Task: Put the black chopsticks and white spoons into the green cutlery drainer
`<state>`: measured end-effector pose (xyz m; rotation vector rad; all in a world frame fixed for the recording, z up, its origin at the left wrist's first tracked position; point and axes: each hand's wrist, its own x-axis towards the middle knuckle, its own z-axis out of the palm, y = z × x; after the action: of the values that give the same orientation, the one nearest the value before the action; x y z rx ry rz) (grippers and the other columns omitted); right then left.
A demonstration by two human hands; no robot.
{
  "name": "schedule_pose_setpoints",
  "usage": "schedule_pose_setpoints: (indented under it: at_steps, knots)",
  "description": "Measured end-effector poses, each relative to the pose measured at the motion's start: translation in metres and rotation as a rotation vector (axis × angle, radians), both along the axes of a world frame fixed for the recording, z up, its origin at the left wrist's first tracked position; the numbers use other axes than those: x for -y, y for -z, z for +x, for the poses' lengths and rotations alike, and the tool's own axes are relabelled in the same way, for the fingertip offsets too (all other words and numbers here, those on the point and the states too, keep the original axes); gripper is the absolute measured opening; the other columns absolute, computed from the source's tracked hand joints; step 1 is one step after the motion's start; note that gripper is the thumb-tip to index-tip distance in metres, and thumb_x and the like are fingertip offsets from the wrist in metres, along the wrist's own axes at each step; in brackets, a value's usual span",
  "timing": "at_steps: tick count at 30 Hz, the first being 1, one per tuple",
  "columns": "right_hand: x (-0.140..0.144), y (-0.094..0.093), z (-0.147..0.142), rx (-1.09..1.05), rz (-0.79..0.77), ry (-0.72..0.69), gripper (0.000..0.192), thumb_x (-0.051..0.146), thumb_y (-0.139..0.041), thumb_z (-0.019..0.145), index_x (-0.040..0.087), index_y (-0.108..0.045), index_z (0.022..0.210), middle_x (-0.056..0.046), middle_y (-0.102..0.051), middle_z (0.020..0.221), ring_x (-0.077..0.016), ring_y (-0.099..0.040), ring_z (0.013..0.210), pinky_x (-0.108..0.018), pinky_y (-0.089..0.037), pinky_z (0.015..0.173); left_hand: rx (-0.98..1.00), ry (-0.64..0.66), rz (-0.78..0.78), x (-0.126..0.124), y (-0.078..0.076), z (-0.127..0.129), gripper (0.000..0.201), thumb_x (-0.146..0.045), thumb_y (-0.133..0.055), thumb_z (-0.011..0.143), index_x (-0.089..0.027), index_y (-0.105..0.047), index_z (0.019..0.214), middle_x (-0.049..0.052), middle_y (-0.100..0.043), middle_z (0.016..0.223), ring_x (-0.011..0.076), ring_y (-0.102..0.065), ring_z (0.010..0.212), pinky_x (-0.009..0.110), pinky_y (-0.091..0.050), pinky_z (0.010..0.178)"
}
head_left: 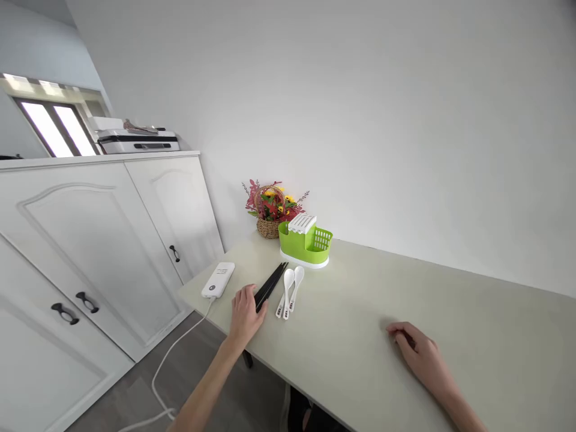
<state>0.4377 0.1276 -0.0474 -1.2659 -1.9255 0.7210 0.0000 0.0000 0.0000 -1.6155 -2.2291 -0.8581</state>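
Observation:
My left hand (245, 312) is at the near end of a bundle of black chopsticks (270, 284), its thumb and fingers closed around them. The chopsticks lie on the table, tips pointing away from me. Just right of them lie white spoons (288, 293) with dark marks on their handles, partly overlapping. Beyond the spoons stands a green utensil holder (294, 245) with a white slotted top and a white base. My right hand (418, 354) rests on the table farther right, fingers curled in with nothing visible in them.
A white power bank (219, 279) lies at the table's left edge, its white cable (180, 340) hanging to the floor. A wicker basket of artificial flowers (269, 228) stands behind the holder by the wall. White cabinets (90, 240) are on the left, a suitcase (139, 143) on top.

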Motion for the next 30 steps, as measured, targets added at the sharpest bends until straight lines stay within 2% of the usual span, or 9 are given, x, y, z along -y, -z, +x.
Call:
schedule_pose_setpoints:
  at_steps: [4, 8, 18, 30]
  knots:
    - [-0.0009, 0.0025, 0.0000, 0.017, -0.007, 0.019, 0.030, 0.043, -0.048, 0.092, 0.026, -0.072, 0.098, -0.003, -0.077, 0.094, -0.0203, -0.070, 0.077, -0.030, -0.055, 0.068, 0.153, 0.051, 0.033, -0.0065, 0.0088, -0.0079, 0.035, -0.044, -0.058, 0.091, -0.021, -0.054, 0.118, 0.012, -0.070, 0.118, 0.0329, -0.065, 0.116, 0.050, -0.051, 0.100]
    - [-0.0017, 0.0040, 0.0015, 0.038, -0.036, 0.026, 0.030, 0.044, -0.047, 0.093, 0.027, -0.071, 0.099, -0.003, -0.077, 0.097, -0.0206, -0.071, 0.081, -0.030, -0.055, 0.069, 0.211, 0.057, 0.061, -0.0056, 0.0094, -0.0088, 0.037, -0.045, -0.061, 0.089, -0.021, -0.055, 0.117, 0.011, -0.071, 0.118, 0.0319, -0.065, 0.116, 0.049, -0.052, 0.101]
    - [-0.0016, 0.0067, 0.0043, 0.023, -0.024, 0.025, 0.030, 0.043, -0.048, 0.094, 0.026, -0.072, 0.100, -0.003, -0.076, 0.093, -0.0207, -0.070, 0.078, -0.030, -0.053, 0.066, 0.253, 0.031, 0.099, -0.0035, 0.0085, -0.0081, 0.032, -0.045, -0.060, 0.089, -0.022, -0.057, 0.112, 0.010, -0.071, 0.113, 0.0326, -0.065, 0.113, 0.051, -0.052, 0.101]
    - [-0.0033, 0.0086, 0.0061, 0.030, -0.050, 0.020, 0.031, 0.042, -0.047, 0.095, 0.025, -0.071, 0.105, -0.004, -0.075, 0.094, -0.0212, -0.070, 0.081, -0.031, -0.053, 0.071, 0.214, 0.005, 0.094, -0.0067, 0.0117, -0.0075, 0.027, -0.045, -0.059, 0.091, -0.022, -0.057, 0.105, 0.009, -0.067, 0.105, 0.0299, -0.065, 0.102, 0.048, -0.052, 0.096]
